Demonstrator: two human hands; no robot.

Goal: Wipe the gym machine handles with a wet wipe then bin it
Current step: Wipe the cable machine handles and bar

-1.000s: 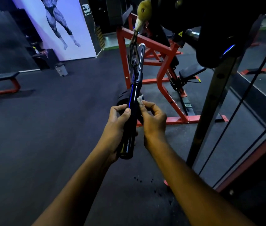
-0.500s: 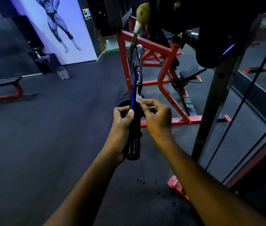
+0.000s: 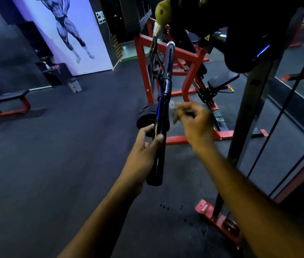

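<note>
A black bar handle (image 3: 160, 161) hangs from a cable clip and slants down toward me at the frame's centre. My left hand (image 3: 147, 144) grips it around the lower half, thumb over the top. My right hand (image 3: 194, 123) is just right of the bar, off it and blurred by motion, with its fingers curled. A small pale wet wipe (image 3: 171, 104) shows as a faint smear at its fingertips. A small grey bin (image 3: 74, 86) stands on the floor at the far left, by the wall poster.
A red-framed machine (image 3: 190, 71) with a black seat stands behind the bar. A dark upright post (image 3: 248, 112) and cables rise on the right, with a red foot (image 3: 210, 215) near my right arm. A low bench (image 3: 7, 101) sits at far left. Dark rubber floor lies between.
My right hand has come off the bar and swung right with the wipe. My left hand keeps its hold lower on the bar. The view has shifted slightly.
</note>
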